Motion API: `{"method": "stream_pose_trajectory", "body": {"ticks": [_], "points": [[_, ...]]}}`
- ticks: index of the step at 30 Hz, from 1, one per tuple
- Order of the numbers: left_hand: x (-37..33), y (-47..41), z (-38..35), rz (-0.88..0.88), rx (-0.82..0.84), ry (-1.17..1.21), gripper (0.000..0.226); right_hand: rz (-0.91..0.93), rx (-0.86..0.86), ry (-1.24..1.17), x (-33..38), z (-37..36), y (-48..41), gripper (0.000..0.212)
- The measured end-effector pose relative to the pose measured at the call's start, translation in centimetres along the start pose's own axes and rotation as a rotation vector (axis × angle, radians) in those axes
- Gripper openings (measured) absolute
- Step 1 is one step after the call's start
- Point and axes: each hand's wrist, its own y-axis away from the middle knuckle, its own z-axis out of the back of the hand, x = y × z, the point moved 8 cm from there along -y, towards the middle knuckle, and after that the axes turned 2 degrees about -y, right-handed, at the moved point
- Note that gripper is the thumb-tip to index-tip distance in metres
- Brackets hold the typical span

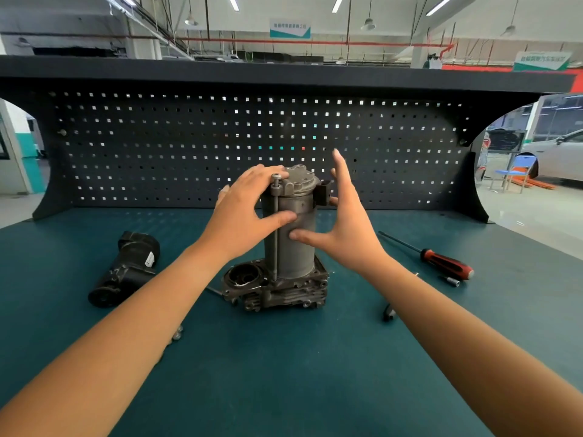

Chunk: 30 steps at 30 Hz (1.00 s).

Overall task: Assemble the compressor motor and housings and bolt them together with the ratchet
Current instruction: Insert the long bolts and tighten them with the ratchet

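Observation:
A grey cylindrical motor (298,247) stands upright on a cast metal housing (280,294) at the middle of the bench, capped by a metal end cover (299,181). A long bolt (276,228) runs down the motor's left side, its head sticking up at the cover. My left hand (246,209) grips the top of the motor, fingers over the cover by the bolt head and thumb on the cylinder. My right hand (347,228) is beside the motor on the right, fingers straight and pointing up, thumb touching the cylinder.
A black compressor part (126,269) lies at the left. A red-handled screwdriver (441,260), a small socket (453,281) and a dark bit (388,312) lie at the right. Loose bolts (176,334) peek out under my left forearm. A black pegboard (157,146) backs the green mat (284,373).

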Motion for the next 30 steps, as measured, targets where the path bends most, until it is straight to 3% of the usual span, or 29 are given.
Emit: {"method": "stream_pose_trajectory", "body": {"ticks": [4, 7, 10, 12, 14, 18, 22, 26, 30], "points": [[0.2, 0.0, -0.1, 0.023, -0.002, -0.005, 0.055, -0.109, -0.039, -0.031, -1.0, 0.7, 1.7, 0.108], [0.3, -0.1, 0.0, 0.024, -0.005, -0.009, 0.056, -0.314, -0.185, 0.100, -5.5, 3.8, 5.3, 0.065], [0.3, -0.1, 0.0, 0.031, -0.013, -0.005, 0.056, -0.728, -0.342, 0.245, -12.1, 8.5, 10.6, 0.020], [0.2, -0.1, 0.1, 0.028, -0.024, 0.004, 0.055, -0.939, -0.299, 0.263, -15.3, 10.0, 12.9, 0.018], [0.0, -0.1, 0.2, 0.023, -0.037, 0.022, 0.054, -1.031, -0.214, 0.265, -16.5, 10.2, 13.7, 0.024], [0.0, -0.1, 0.2, 0.021, -0.059, 0.053, 0.054, -1.068, -0.007, 0.417, -16.8, 8.1, 12.7, 0.052], [0.0, -0.1, 0.2, 0.026, -0.061, 0.068, 0.054, -1.068, 0.108, 0.506, -16.6, 5.6, 11.9, 0.058], [0.0, 0.0, 0.2, 0.031, -0.070, 0.100, 0.053, -1.093, 0.107, 0.545, -16.7, 5.6, 12.4, 0.031], [0.2, 0.0, 0.0, 0.033, -0.064, 0.109, 0.053, -1.136, 0.035, 0.390, -17.0, 6.8, 12.6, 0.017]]}}
